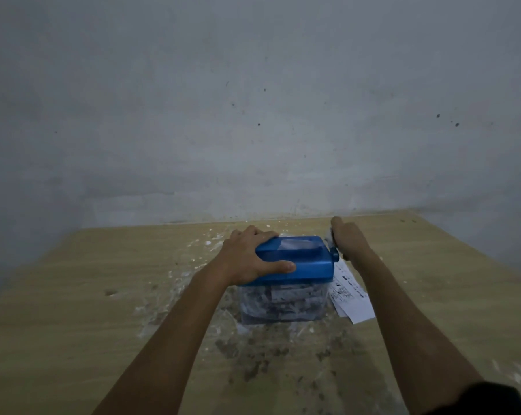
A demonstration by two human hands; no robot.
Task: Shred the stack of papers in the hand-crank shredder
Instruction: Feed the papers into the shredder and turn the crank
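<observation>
Against a grey wall, the wooden counter (73, 310) carries the blue-topped shredder (295, 262), its clear bin full of shreds. Left hand (250, 259) clasps its lid; right hand (347, 238) grips the crank. Papers (350, 295) lie just beside it.

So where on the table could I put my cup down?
The table is bare left of the left hand, and also far right, past the papers. It is crowded around the shredder, where scraps litter the wood in front.
</observation>
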